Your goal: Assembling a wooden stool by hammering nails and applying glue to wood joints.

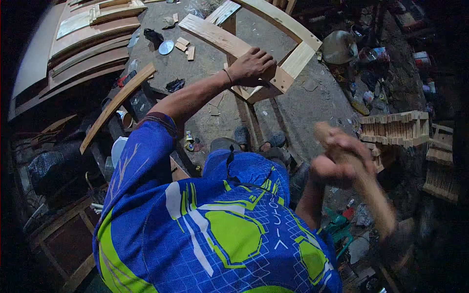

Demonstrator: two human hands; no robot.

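Note:
My left hand (252, 68) is wrapped over a pale wooden frame (299, 59) at the near end of its curved rail, close to a corner joint with dark holes. The frame stands on the floor in front of me, its bars running away toward the far edge. To the right, my right hand (345, 158) is closed around the wooden handle of what looks like a hammer (377, 202). It is raised and apart from the frame. Motion smears the hand and handle, and the tool's dark end is lost in shadow.
Planks and curved boards (93, 53) are stacked at the far left. A curved wooden strip (117, 105) leans nearby. Small wood blocks (191, 52) and a round lid (166, 47) lie on the floor. Slatted wood pieces (395, 129) are piled at right, near cans and a sack (339, 47).

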